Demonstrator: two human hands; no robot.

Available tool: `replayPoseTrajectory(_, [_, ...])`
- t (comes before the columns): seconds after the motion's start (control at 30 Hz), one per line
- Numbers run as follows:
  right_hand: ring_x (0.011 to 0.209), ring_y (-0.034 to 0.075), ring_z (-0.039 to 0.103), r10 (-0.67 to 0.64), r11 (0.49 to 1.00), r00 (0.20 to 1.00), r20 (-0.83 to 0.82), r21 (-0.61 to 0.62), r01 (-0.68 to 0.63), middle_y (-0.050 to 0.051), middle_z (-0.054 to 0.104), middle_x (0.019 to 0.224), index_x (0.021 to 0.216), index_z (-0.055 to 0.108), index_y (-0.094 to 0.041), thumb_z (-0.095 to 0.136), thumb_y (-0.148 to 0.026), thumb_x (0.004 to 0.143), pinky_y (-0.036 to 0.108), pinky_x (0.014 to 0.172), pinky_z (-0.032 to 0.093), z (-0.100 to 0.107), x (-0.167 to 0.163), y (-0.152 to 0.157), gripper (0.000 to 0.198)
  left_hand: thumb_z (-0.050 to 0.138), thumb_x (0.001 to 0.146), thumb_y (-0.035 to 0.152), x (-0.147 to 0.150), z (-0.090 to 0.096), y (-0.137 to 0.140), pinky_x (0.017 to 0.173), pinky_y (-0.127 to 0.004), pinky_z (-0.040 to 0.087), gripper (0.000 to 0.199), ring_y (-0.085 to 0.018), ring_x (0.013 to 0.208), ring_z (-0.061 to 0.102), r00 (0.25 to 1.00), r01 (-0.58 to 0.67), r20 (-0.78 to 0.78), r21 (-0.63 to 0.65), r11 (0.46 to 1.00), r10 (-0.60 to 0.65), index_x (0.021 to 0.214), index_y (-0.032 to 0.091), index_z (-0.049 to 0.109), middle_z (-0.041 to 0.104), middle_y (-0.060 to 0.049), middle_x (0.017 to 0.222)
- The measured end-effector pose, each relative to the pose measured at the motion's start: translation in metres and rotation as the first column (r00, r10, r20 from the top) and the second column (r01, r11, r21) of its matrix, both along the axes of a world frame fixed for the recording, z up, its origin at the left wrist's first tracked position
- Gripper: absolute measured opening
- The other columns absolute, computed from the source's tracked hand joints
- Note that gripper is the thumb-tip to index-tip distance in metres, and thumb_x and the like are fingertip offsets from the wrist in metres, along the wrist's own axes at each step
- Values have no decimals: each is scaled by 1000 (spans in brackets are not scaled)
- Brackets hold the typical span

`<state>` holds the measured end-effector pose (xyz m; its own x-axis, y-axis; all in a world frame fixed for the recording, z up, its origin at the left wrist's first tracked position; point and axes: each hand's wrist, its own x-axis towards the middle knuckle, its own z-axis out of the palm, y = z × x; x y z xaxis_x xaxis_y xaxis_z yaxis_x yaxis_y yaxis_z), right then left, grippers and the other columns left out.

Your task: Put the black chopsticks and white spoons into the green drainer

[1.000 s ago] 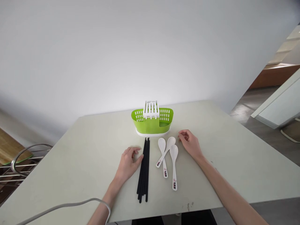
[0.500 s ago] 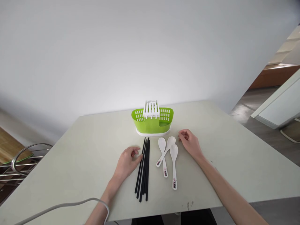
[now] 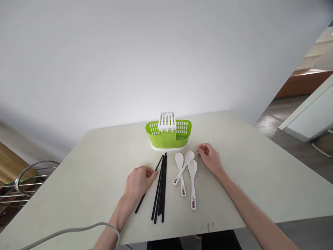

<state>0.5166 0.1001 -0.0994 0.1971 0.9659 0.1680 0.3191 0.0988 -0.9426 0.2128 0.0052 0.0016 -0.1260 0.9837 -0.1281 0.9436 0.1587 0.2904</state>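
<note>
We see one chopstick (image 3: 145, 189) splayed out from the black bundle (image 3: 160, 187).
It runs diagonally, far tip toward the green holder (image 3: 168, 137), near end angled left on the surface (image 3: 85, 173). Our left hand (image 3: 137, 182) lies palm down, fingers curled onto it; our right hand (image 3: 210, 159) rests loosely curled, holding nothing.

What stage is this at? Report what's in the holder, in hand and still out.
Nothing shows in the green holder. The left hand has one black chopstick angled away from the chopstick bundle. The right hand rests beside the three white spoons, holding nothing. All utensils still lie on the table.
</note>
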Motion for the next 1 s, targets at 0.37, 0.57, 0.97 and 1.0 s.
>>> replayPoseTrajectory(0.37, [77, 23, 71, -1, 1000, 1000, 6, 2, 1, 4, 76, 90, 96, 66, -25, 62, -44, 89, 38, 79, 54, 0, 0, 0, 20, 70, 82, 50, 6, -4, -2, 73, -36, 50, 28, -28, 89, 75, 1000, -12, 1, 28, 1000, 12, 86, 23, 75, 81, -6, 94])
replayPoseTrajectory(0.57, [75, 22, 71, -1, 1000, 1000, 6, 2, 1, 4, 76, 89, 96, 66, -25, 61, -44, 89, 38, 77, 54, 1, -1, 0, 21, 67, 84, 40, 8, -5, -1, 73, -35, 49, 19, -28, 89, 75, 1000, -15, -9, 8, 1000, 15, 87, 23, 75, 81, -6, 95])
replayPoseTrajectory(0.97, [77, 23, 72, 4, 1000, 1000, 7, 3, -4, 5, 77, 90, 97, 66, -25, 61, -44, 89, 38, 78, 55, -1, 0, 1, 22, 59, 84, 24, 8, 4, 3, 80, -42, 49, 21, -31, 75, 70, 959, 34, -282, 31, 999, -24, 66, 21, 70, 72, -11, 71])
replayPoseTrajectory(1.0, [77, 23, 72, 3, 1000, 1000, 6, 4, -3, 5, 77, 90, 97, 66, -25, 61, -44, 89, 38, 78, 55, -1, 0, 2, 21, 59, 83, 24, 7, 5, 3, 79, -41, 49, 21, -31, 75, 70, 956, 32, -292, 28, 999, -23, 65, 21, 69, 72, -11, 70])
